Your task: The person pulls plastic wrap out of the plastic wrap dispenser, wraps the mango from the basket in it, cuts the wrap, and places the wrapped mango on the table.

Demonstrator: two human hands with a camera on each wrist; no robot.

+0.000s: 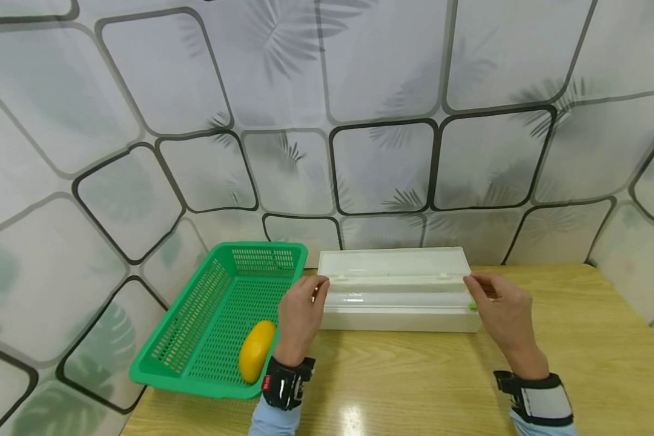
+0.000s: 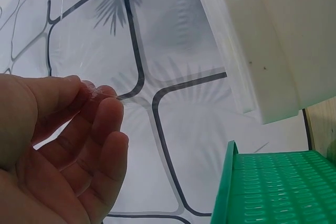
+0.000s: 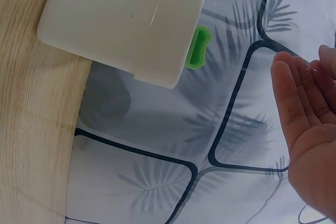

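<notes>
Leaf-print backdrop [image 1: 381,163], behind a wood-grain table [image 1: 392,387] bearing one green slotted plastic basket [image 1: 258,293] and, just right of it, one long white cling-film dispenser [image 1: 403,322], lid [image 1: 395,261] raised over a film roll [image 1: 398,300]. Left hand [image 1: 301,312] and right hand [image 1: 504,309], one near each end of the dispenser, each pinching clear film [image 2: 94,92] between thumb and fingers. Yellow mango [image 1: 257,351], lying in the basket toward its right side; bright-green slider [image 3: 198,49] at the dispenser's right end.
</notes>
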